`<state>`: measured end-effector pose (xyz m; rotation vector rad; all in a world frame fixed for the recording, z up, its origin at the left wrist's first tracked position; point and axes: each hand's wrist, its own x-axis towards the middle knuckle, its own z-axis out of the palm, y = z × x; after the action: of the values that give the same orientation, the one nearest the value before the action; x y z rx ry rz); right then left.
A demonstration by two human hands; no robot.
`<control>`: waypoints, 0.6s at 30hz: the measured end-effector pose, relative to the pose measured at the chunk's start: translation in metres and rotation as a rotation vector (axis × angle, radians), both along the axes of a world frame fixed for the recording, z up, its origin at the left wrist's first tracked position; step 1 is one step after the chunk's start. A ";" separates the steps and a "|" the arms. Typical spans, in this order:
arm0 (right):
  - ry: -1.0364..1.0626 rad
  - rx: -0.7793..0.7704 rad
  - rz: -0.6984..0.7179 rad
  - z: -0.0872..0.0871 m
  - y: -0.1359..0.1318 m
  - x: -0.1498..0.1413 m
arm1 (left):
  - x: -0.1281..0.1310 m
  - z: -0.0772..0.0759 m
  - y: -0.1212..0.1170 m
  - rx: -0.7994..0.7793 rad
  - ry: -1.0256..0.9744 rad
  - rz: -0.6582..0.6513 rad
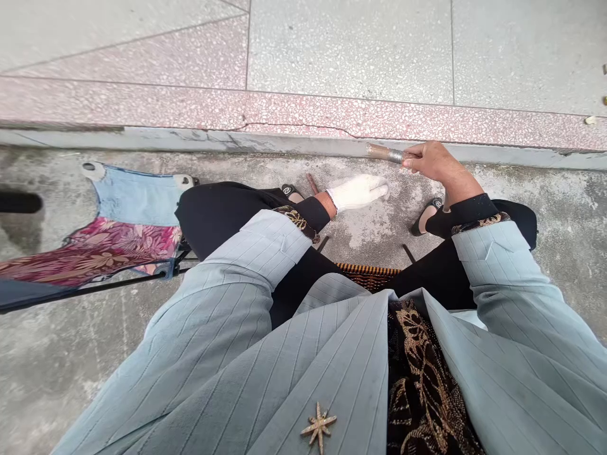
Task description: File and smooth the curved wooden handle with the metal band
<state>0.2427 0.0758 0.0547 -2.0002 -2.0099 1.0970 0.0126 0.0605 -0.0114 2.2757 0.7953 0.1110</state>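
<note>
A paintbrush [379,151] with worn, pale-tipped bristles and a wire-like silvery binding is pinched by its handle in my bare right hand [429,159]. Its bristles point left, in front of the low step's side. My left hand [359,191] wears a white knitted glove and hovers over the concrete, below and left of the brush, apart from it. The gloved fingers stretch to the right, slightly blurred, and I see nothing in them. Beside my left wrist, a thin reddish-brown piece [312,183] shows on the ground; its kind is unclear.
Ahead runs a raised terrazzo step [351,57] with a cracked pink border. A folding chair [128,196] with blue and floral fabric stands on the left. Under me is a woven seat [367,275]. My shoes [423,218] rest on stained concrete. A small pale bit [590,120] lies far right.
</note>
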 end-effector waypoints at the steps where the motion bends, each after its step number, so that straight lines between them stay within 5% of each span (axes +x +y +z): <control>1: -0.094 0.007 0.020 -0.002 0.002 0.000 | 0.000 0.000 0.000 0.011 0.032 -0.005; 7: -0.404 -0.190 0.310 -0.004 0.001 -0.005 | -0.002 0.017 0.007 0.164 0.177 -0.013; 11: -0.181 -0.412 0.552 0.002 -0.003 -0.004 | -0.009 0.029 0.014 0.241 0.215 -0.011; 18: 0.141 -0.432 0.645 0.013 -0.001 0.006 | -0.023 0.033 0.031 0.165 0.137 0.060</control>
<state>0.2487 0.0748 0.0674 -1.3495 -2.5832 1.8680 -0.0108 0.0913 0.0214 2.4350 0.9579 0.0499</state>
